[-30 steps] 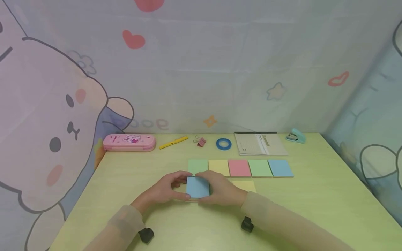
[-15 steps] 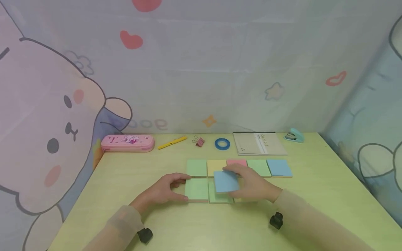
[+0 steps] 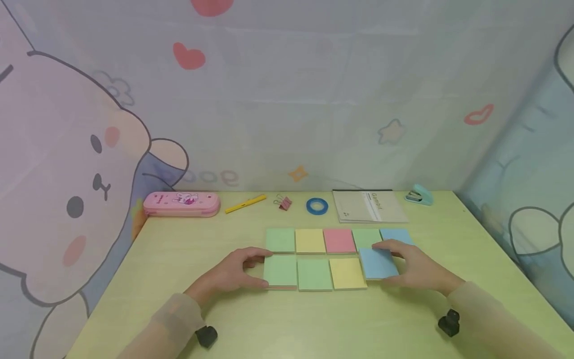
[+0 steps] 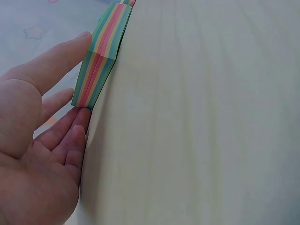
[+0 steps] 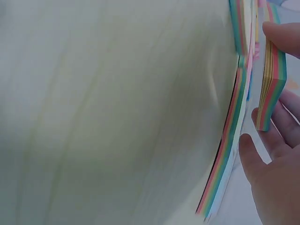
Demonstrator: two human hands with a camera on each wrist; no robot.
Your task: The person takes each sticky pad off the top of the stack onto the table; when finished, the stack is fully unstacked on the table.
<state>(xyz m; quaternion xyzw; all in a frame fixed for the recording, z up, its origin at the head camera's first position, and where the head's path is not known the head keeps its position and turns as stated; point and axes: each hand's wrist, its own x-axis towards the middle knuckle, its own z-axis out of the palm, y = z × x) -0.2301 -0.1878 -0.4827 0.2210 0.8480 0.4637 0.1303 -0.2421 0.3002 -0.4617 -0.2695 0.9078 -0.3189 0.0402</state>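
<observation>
My right hand (image 3: 421, 268) grips a blue-topped sticky note pad (image 3: 378, 263) by its front and back edges. In the right wrist view this pad's striped side (image 5: 273, 84) shows between thumb and fingers, raised off the table. At the left end of the front row, my left hand (image 3: 235, 270) holds a green-topped sticky note pad (image 3: 280, 270) with thumb and fingertips at its edges. Its sides show coloured stripes (image 4: 96, 70) in the left wrist view. To its right lie another green pad (image 3: 315, 274) and a yellow pad (image 3: 348, 273), the latter beside the blue one.
Behind runs a row of pads: green (image 3: 280, 240), yellow (image 3: 310, 241), pink (image 3: 339, 241), green (image 3: 365, 237) and blue (image 3: 396, 235). Along the back are a pink pencil case (image 3: 181, 204), yellow pen (image 3: 245, 204), binder clip (image 3: 284, 203), blue tape roll (image 3: 317, 206), notebook (image 3: 369, 207) and stapler (image 3: 419, 195).
My right hand has lifted the blue pad off the left green pad and carried it rightward, past the second green pad and the yellow one. My left hand has stayed in place.
</observation>
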